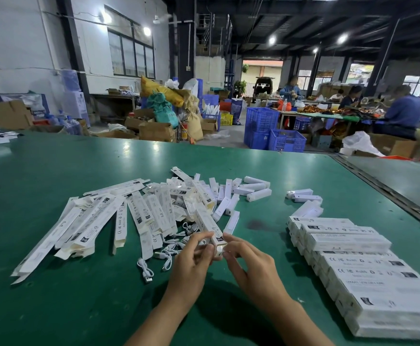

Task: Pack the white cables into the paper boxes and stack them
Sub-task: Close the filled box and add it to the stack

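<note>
Both hands pinch one box point(210, 227) at its near end: left hand point(191, 260), right hand point(247, 264). Steady box, tuck flap fully before stacking.

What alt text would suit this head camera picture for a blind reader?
Left hand and right hand hold a white paper box over a green table. Flat boxes and white cables lie left; packed boxes stacked right.
</note>
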A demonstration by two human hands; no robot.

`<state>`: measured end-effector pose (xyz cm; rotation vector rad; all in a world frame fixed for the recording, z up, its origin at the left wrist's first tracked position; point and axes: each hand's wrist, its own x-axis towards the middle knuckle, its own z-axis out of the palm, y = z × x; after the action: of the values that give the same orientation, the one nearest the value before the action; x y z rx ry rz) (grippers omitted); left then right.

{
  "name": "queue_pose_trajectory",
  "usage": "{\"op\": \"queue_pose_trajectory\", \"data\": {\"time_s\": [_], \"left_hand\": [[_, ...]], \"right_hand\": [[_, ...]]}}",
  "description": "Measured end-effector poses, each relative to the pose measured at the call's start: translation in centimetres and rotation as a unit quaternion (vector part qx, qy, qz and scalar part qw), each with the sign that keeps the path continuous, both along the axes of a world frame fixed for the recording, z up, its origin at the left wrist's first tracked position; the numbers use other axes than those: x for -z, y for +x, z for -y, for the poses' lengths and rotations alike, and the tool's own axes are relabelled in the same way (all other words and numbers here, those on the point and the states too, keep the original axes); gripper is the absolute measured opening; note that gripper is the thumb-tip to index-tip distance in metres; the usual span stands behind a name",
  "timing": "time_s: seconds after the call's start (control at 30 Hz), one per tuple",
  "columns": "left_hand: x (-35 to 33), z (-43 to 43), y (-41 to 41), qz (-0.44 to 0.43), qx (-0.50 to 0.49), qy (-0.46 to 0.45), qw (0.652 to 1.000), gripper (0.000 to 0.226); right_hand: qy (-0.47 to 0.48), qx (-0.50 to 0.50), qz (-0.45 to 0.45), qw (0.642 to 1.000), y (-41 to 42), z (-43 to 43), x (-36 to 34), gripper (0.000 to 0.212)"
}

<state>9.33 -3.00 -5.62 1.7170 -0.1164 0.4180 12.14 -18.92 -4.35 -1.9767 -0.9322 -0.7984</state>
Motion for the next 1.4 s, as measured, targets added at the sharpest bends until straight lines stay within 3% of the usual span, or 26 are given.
{"op": "queue_pose_trajectory", "data": {"time_s": [0.23,0.4,0.63,0.73,0.8,0.87,1.0,1.1,1.27,1.4], "left_hand": [[0.1,0.0,0.1,0.012,0.001,0.001,1.000,0.018],[0.1,-0.1,-0.1,0.028,0.015,0.023,0.999,0.042],[0.0,-0.1,-0.2,0.039,-0.007,0.079,0.996,0.029],[-0.3,0.1,-0.4,0.039,0.006,0.079,0.996,0.019],[-0.8,0.3,-0.6,0.035,0.029,0.023,0.999,0.019],[-1.5,0.2,-0.7,0.012,0.060,-0.094,0.994,0.020],[-2.6,-0.8,-0.5,-0.040,0.087,-0.304,0.948,0.039],[-3.1,-1.8,-0.1,-0.074,0.083,-0.408,0.906,0.043],[-2.8,-2.8,0.1,-0.058,0.094,-0.475,0.873,0.071],[-2.6,-2.3,-0.2,-0.024,0.131,-0.391,0.911,0.059]], "right_hand": [[0.032,-0.029,-0.003,0.999,0.6,0.1,0.7,0.010],[0.058,-0.033,-0.014,0.998,0.6,0.1,0.6,0.009],[0.068,-0.015,-0.088,0.994,0.1,0.0,0.8,0.033],[0.074,-0.015,-0.082,0.994,-0.3,-0.2,0.6,0.029],[0.068,-0.021,-0.081,0.994,-0.5,0.0,0.4,0.034],[0.036,0.002,-0.103,0.994,-0.3,0.4,0.4,0.047],[-0.048,0.127,-0.144,0.980,1.0,1.5,0.8,0.057],[-0.052,0.156,-0.154,0.974,1.5,1.7,0.8,0.045],[-0.047,0.094,-0.157,0.982,1.1,1.2,0.8,0.026],[-0.023,-0.006,-0.245,0.969,0.8,1.1,0.9,0.017]]}}
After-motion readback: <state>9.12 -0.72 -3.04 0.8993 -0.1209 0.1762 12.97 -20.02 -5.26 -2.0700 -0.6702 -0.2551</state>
